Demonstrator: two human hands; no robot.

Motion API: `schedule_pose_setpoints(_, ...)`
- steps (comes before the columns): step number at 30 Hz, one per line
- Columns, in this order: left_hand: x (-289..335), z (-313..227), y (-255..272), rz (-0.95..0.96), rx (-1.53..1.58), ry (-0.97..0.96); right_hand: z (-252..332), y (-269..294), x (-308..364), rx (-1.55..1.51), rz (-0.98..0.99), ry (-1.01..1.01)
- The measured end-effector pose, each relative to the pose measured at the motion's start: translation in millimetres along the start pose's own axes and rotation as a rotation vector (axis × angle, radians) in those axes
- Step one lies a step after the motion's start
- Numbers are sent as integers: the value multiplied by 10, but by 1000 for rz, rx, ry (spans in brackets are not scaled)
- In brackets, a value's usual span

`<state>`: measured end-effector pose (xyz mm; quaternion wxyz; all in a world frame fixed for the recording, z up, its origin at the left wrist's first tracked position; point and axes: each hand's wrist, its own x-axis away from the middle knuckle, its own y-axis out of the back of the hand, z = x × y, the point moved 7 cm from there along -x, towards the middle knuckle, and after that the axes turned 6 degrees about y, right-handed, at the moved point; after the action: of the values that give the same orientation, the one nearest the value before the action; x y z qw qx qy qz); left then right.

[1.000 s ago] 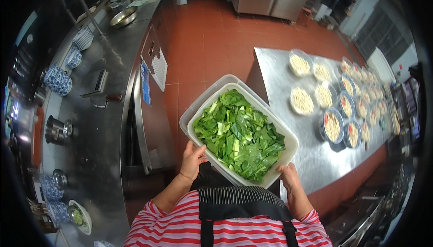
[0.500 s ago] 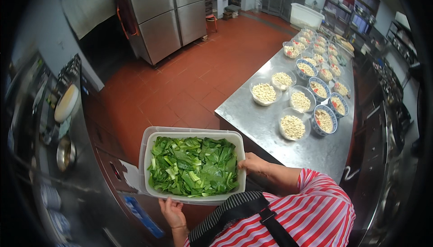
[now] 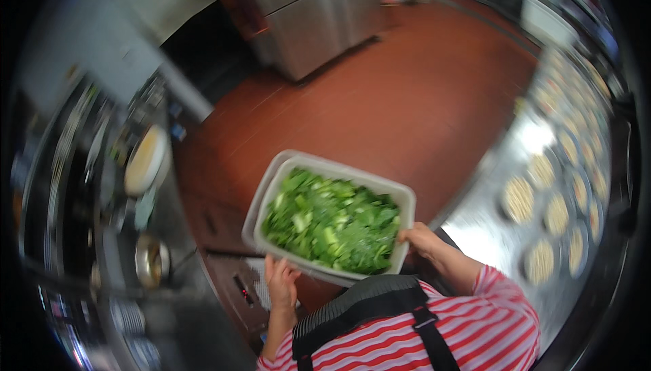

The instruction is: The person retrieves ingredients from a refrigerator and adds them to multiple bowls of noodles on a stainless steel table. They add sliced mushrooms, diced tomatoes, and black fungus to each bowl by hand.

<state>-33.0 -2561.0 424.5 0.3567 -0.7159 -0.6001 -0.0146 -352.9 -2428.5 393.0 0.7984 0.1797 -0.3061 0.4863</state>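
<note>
Your left hand [image 3: 281, 283] props up the near side of a white, box-shaped plastic tub [image 3: 366, 177]; blur means I cannot tell how tight. Your right hand [image 3: 422, 239] pinches its right end, likely to keep it flat. The tub, in front of your belly, sits in a cloudy plastic tub [image 3: 253, 218] and holds chopped leafy greens [image 3: 332, 225]. Farther right, round bowls [image 3: 559, 257] of pale food crowd a shiny metal counter [image 3: 491, 252].

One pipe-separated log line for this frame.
left hand: against tub, near-left side | right hand: holding tub's right end | tub: chopped greens | right side: steel table, filled bowls | ahead: red floor
</note>
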Motion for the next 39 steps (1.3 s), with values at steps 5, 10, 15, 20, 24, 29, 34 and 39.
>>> schedule_pose_setpoints(5, -867, -841, 1274, -155, -85, -31, -39, -1736, -736, 4, 125, 153)
schedule_pose_setpoints(10, -2330, -1302, 1327, 30, -117, 103, 547, -2346, -1476, -11, -165, 55)
schedule_pose_setpoints(15, -3979, -2064, 1862, 218, -58, -31, 771, -3237, -2476, -186, -149, 216)
schedule_pose_setpoints(20, -4390, -1484, 1127, 200, -100, 145, 965, -2568, -2784, -116, -285, 138)
schedule_pose_setpoints(24, -4378, -1210, 375, 291, -111, 107, 858, -1938, -2955, -162, -340, 80)
schedule_pose_setpoints(29, -5075, -634, -1127, 427, -263, 165, 1315, -545, -3372, -311, -465, 208)
schedule_pose_setpoints(34, -5746, -206, -2826, 381, -401, 219, 1841, 612, -3763, -516, -481, 78)
schedule_pose_setpoints(39, -6004, 211, -4365, 544, -397, 214, 2320, 1916, -4090, -511, -533, 169)
